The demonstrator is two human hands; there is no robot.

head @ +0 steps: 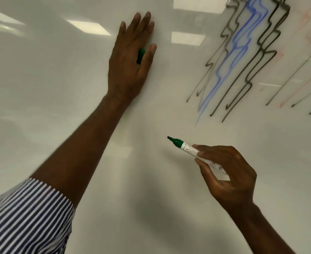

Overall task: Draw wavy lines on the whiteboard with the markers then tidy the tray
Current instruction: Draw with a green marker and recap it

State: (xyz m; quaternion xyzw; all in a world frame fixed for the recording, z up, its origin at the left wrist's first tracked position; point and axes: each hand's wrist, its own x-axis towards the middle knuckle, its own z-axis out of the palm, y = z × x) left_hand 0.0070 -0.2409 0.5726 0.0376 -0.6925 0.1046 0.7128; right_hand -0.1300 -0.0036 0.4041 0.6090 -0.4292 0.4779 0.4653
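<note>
The whiteboard (pixel 77 70) fills the view. My left hand (pixel 130 59) lies flat against it with straight fingers, and a green marker cap (pixel 141 55) sits tucked between the thumb and the palm. My right hand (pixel 227 173) grips an uncapped green marker (pixel 187 148) by its white barrel, lower right. The marker's tip points up and left, a short way off the bare board surface.
Wavy black, blue and faint red lines (pixel 251 52) cover the board's upper right. Ceiling lights reflect in the glossy surface. A striped sleeve (pixel 26 217) covers my left upper arm at the lower left. No tray is in view.
</note>
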